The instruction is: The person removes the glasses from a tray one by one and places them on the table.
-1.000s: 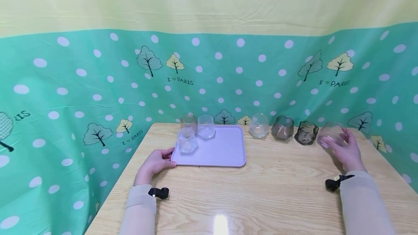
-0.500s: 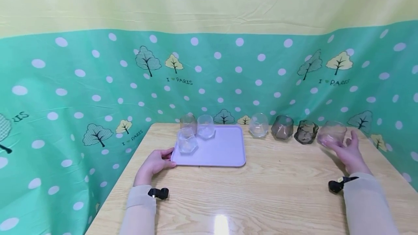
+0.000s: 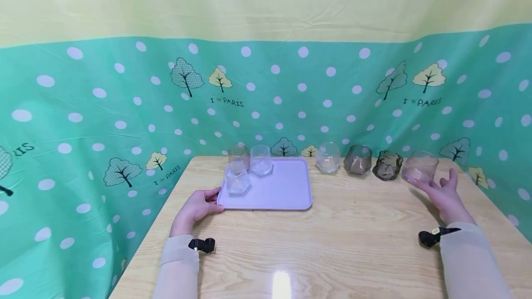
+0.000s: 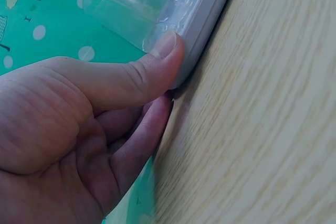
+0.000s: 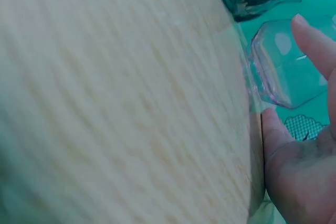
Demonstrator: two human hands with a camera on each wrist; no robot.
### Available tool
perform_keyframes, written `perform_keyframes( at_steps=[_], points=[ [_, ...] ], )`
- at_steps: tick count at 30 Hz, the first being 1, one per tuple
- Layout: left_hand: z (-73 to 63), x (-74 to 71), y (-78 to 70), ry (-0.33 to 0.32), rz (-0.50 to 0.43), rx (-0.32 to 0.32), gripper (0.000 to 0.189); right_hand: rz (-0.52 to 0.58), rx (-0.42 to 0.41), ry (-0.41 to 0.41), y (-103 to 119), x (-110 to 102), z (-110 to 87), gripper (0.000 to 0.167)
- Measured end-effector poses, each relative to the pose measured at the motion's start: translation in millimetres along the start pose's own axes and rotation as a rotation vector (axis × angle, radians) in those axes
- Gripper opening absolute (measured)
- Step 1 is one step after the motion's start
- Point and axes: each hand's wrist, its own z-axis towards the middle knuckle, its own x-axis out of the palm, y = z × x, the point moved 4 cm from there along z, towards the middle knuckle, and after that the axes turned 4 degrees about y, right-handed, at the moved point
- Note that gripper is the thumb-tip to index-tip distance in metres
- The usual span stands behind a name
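My left hand (image 3: 196,211) pinches the left front corner of the lilac tray (image 3: 287,193), its thumb (image 4: 142,74) against the rim and its fingers lower down at the side. Three glasses stand at the tray's left: a clear faceted glass (image 3: 238,181), another clear glass (image 3: 261,163) and a brownish one (image 3: 238,153) behind. At the far right, my right hand (image 3: 446,197) has its fingers spread beside a faint pink glass (image 3: 420,167). In the right wrist view, a gap shows between its thumb and that pink glass (image 5: 289,66).
Left of the pink glass, a row runs along the table's back: a dark wavy glass (image 3: 388,166), a smoky grey glass (image 3: 358,161) and a clear one (image 3: 328,158). A patterned green curtain (image 3: 257,91) hangs right behind the wooden table (image 3: 332,243).
My right hand has loosened its fingers from the pink glass and drawn slightly right and back. The glass stays standing. My left hand keeps its place on the tray.
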Motion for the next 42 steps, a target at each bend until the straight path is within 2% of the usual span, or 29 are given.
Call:
perform_keyframes(
  at_steps=[4,8,14,18,22,25,29,42],
  points=[
    [0.1,-2.1,0.5,-0.005,-0.011,-0.01,0.079,0.039,0.002,-0.03,3,6,-3.6,0.132],
    [2.0,-1.6,1.2,-0.006,-0.013,0.01,0.079,0.107,0.076,-0.091,3,10,-15.5,0.133],
    [1.5,1.8,3.7,0.005,-0.017,0.021,0.08,0.267,0.16,-0.16,8,32,-40.6,0.124],
    [-0.4,0.5,5.1,-0.004,-0.011,0.013,0.079,0.425,0.159,-0.169,18,53,-46.1,0.116],
    [0.1,-0.4,6.1,-0.007,-0.008,0.002,0.079,0.55,0.171,-0.25,25,70,-48.6,0.109],
    [1.8,-0.2,6.3,-0.006,-0.01,0.0,0.079,0.513,0.165,-0.305,27,81,-51.6,0.106],
    [3.2,-0.6,6.7,-0.004,-0.019,-0.005,0.079,0.434,0.124,-0.305,29,100,-54.8,0.105],
    [2.2,-1.8,2.2,0.014,-0.036,0.004,0.079,0.315,0.017,-0.062,45,179,-71.5,0.1]
  ],
)
